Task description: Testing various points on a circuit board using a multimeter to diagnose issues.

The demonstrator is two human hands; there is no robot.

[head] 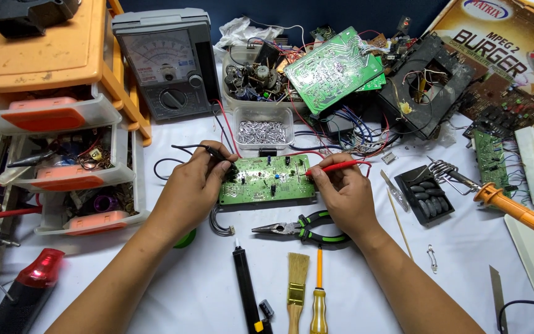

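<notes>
Left hand (194,184) pinches the black probe (220,154), right hand (341,188) the red probe (335,167); tips meet the green circuit board (267,179), near the analogue multimeter (165,62).

A worktable covered in white cloth (174,291) carries a green rectangular circuit board (267,179) at its centre. Near it lie black-and-green-handled pliers (301,229), a wooden-handled flat brush (296,291), a yellow-handled screwdriver (319,297) and a black pen-shaped tool (246,291). A clear plastic tub of silver metal bits (262,128) sits behind the board, a grey analogue meter (163,62) beyond, an orange-handled soldering iron (514,210) to the right.
</notes>
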